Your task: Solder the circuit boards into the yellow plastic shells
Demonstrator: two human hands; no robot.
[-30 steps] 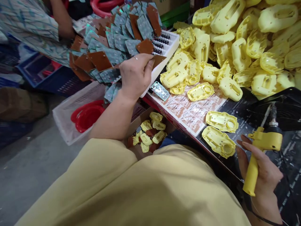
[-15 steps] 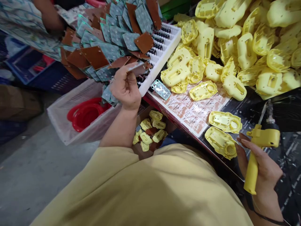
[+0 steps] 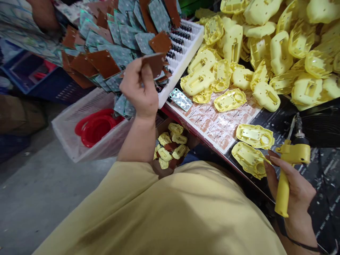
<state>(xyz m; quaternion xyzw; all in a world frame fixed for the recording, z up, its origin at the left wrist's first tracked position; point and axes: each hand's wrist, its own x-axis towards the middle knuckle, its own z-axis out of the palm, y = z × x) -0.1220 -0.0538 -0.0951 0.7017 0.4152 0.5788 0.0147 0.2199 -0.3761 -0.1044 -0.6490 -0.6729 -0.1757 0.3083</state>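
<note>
My left hand (image 3: 140,90) is closed on a circuit board (image 3: 154,63), pinched between thumb and fingers with its brown face showing. It is beside a heap of green and brown circuit boards (image 3: 103,63) and the white slotted tray (image 3: 183,53). My right hand (image 3: 299,187) is wrapped around the handle of a yellow soldering gun (image 3: 294,154), its tip pointing away from me. Just left of those fingertips lie two yellow plastic shells, an upper shell (image 3: 255,136) and a lower shell (image 3: 248,160), hollow side up. A single circuit board (image 3: 180,99) lies by the tray's corner.
A big pile of yellow shells (image 3: 281,53) covers the back of the table. Below the table edge, a box holds yellow shells and boards (image 3: 170,150). A white crate (image 3: 71,141) with red parts (image 3: 97,129) stands at left. Another person's arm (image 3: 45,16) shows at top left.
My left hand has shifted slightly left and up, and the board in it has tilted to show its brown face. My right hand with the soldering gun has moved slightly left.
</note>
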